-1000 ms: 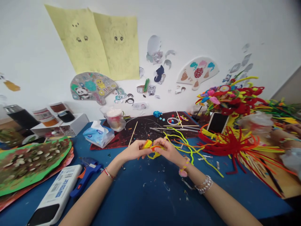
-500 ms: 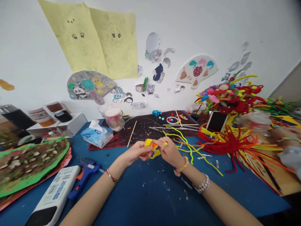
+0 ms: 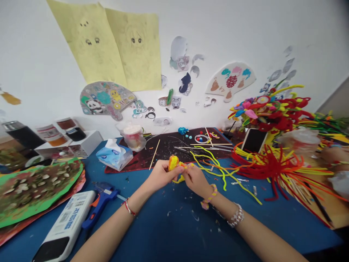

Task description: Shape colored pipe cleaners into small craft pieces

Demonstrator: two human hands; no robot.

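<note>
Well left of our grips lie a green collage board [image 3: 35,189] and a white box [image 3: 64,227], and nearer sits a blue glue gun [image 3: 99,207]; a wide swing of the left forearm could knock it, so we judge that side tight. Up and left of the left grip [image 3: 163,176] sits a tissue pack [image 3: 113,155], at the edge of a dark spattered mat [image 3: 166,145]. Both grips are closed, pinching a yellow-and-orange pipe-cleaner bundle [image 3: 173,163] between them, above the blue table [image 3: 163,233], whose bare stretch toward us leaves open room. If the pinch slackens, the bundle could spring loose. Right of the right grip [image 3: 195,181], yellow-green pipe cleaners [image 3: 211,163] trail loose; a sharp pull could snag them on the red pipe-cleaner spray [image 3: 272,167], farther right, near a co-worker's hand [image 3: 334,154]. The table's edge runs along the lower right, well clear of the grips.
</note>
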